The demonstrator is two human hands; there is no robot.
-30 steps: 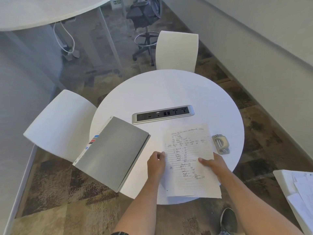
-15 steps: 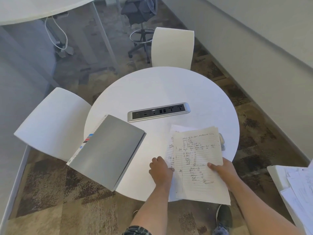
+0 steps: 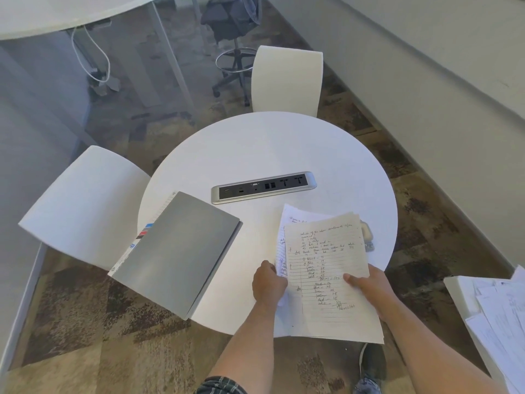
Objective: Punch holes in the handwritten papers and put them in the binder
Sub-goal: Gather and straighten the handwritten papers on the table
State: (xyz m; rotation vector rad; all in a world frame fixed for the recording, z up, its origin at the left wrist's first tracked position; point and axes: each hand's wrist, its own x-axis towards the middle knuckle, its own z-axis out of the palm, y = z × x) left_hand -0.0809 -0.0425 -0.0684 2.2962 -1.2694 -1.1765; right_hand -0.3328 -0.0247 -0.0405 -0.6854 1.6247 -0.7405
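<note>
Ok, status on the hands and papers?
Left hand and right hand both hold papers. Binder closed. Punch half hidden behind sheets.

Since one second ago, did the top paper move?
Yes. The top paper has moved right, away from the socket strip, and now hides most of the punch; both hands hold it.
</note>
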